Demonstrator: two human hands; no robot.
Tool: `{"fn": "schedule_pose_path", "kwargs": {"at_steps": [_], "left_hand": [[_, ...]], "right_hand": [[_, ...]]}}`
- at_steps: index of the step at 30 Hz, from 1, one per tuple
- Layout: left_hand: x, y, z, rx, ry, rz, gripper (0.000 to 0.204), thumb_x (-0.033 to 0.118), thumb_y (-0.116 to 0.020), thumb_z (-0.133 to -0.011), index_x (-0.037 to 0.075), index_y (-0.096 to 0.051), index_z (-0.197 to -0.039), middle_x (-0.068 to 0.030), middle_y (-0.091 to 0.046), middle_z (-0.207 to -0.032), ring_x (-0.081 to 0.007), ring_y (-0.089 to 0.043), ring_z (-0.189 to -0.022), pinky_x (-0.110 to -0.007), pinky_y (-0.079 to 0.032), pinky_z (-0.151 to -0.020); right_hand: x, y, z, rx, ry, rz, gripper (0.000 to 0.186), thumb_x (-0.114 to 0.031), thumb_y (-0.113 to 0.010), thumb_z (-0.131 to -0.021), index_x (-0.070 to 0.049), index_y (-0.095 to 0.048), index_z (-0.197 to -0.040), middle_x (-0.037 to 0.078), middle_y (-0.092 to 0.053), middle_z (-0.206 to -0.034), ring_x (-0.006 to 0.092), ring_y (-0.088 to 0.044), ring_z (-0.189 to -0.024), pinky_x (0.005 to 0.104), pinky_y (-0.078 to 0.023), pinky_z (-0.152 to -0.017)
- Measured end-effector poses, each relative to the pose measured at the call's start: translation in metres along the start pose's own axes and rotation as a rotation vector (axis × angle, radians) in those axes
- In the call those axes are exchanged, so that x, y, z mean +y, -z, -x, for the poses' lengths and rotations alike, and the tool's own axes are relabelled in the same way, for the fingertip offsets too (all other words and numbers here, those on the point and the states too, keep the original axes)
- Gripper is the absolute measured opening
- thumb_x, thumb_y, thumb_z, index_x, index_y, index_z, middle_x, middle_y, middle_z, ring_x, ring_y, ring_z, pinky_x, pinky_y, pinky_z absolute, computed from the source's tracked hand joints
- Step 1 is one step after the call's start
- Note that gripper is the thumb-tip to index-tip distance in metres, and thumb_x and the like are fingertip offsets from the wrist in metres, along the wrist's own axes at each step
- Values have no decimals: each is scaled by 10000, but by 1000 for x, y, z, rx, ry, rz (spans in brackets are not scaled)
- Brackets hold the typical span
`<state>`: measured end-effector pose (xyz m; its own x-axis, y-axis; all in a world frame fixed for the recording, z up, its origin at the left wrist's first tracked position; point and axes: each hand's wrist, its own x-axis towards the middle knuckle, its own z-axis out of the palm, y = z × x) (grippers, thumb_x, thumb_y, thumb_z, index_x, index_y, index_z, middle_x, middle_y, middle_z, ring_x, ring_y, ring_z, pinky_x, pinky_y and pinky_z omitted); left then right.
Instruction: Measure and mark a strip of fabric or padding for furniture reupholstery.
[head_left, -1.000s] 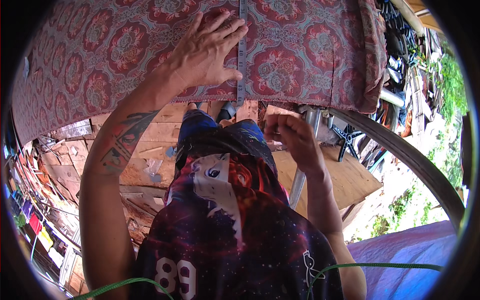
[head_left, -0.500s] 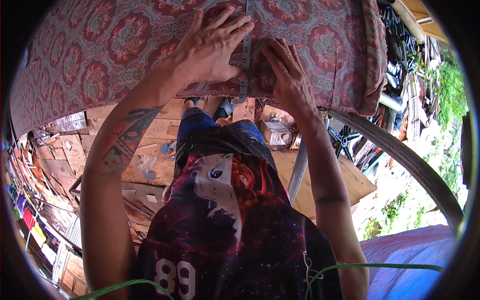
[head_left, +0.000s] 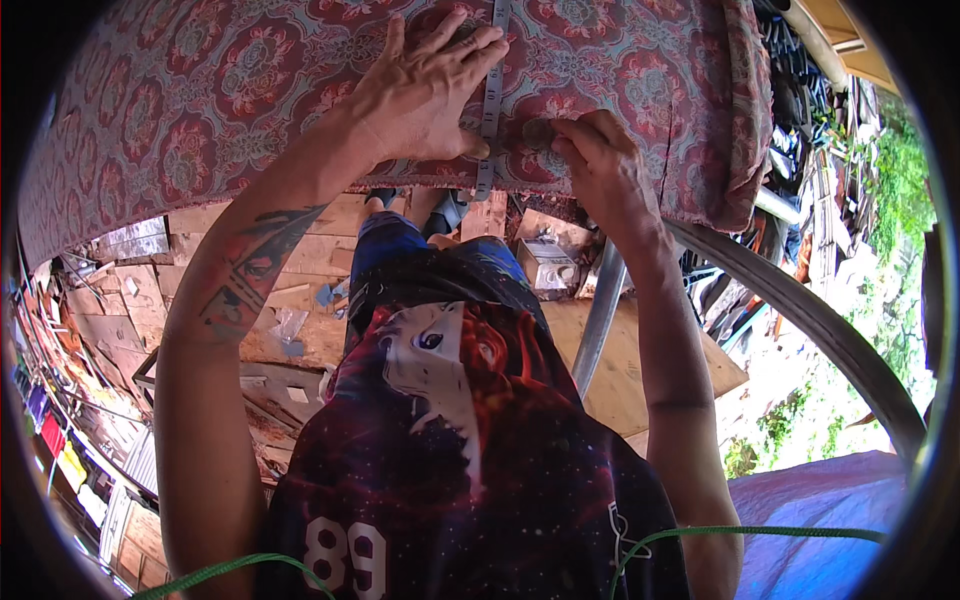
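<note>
A red and grey-blue floral-patterned fabric (head_left: 265, 60) lies spread out before me. Down it runs a pale tape measure (head_left: 491, 95), its end reaching the fabric's near edge. My left hand (head_left: 425, 95) lies flat with fingers spread, its thumb and fingertips at the left side of the tape. To the right of the tape, my right hand (head_left: 605, 165) pinches a small, flat, roundish grey-brown piece (head_left: 540, 133) between thumb and fingers, against or just above the fabric. Its exact kind is not clear.
A curved dark bar (head_left: 800, 300) and a metal leg (head_left: 600, 325) stand at the right. Below is a floor of wooden boards (head_left: 210, 270) with scraps and a small grey box (head_left: 548, 268). A green cord (head_left: 760, 531) crosses near me. Blue sheeting (head_left: 830, 510) lies lower right.
My right hand has turned and drawn back to the right, from lying over the fabric to a pinch, bringing the roundish piece into view. The left hand stays in place.
</note>
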<state>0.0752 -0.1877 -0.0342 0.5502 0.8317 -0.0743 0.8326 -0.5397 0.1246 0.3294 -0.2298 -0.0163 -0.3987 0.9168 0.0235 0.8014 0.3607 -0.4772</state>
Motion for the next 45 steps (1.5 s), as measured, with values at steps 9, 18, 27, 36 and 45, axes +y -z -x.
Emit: {"fn": "schedule_pose_path", "kwargs": {"at_steps": [9,18,27,36,45], "left_hand": [[-5,21,-6,-173,-62,60,1011,497,-727,-820,59,-258,-1602,-153,-252,-1666,-388,-160,-1558,-668,-130,-1237],[-8,29,0,-226,-64,139,1051,464,-767,-786,92,-238,-1615,-114,-230,-1681,-373,-140,-1566,-667,-121,-1238],[-13,15,7,-80,-93,145,983,477,-737,-811,108,-288,-1604,-108,-270,-1668,-361,-173,-1561,-648,-135,-1237],[-16,15,9,-58,-118,165,962,452,-724,-820,115,-286,-1607,-106,-260,-1671,-358,-160,-1564,-641,-114,-1246],[-14,4,6,5,-123,7,917,456,-689,-869,117,-272,-1611,-103,-244,-1674,-359,-159,-1563,-654,-128,-1245]], "right_hand": [[-24,-12,11,15,70,-194,183,-23,-695,-908,-50,-728,-1085,145,-666,-970,336,-693,-878,435,-582,-769],[-26,-26,7,53,60,-281,160,-27,-702,-904,-33,-702,-1064,135,-686,-961,342,-693,-869,425,-576,-752],[-19,-31,1,68,315,-169,174,-18,-720,-865,-37,-691,-1035,114,-696,-982,306,-705,-855,407,-599,-735],[-18,-34,0,31,309,-108,216,-61,-745,-851,-59,-687,-1059,105,-676,-1023,291,-707,-876,389,-612,-740],[-24,-16,-6,-82,409,76,205,-92,-743,-836,-58,-684,-1029,108,-607,-959,284,-686,-886,361,-609,-728]]}}
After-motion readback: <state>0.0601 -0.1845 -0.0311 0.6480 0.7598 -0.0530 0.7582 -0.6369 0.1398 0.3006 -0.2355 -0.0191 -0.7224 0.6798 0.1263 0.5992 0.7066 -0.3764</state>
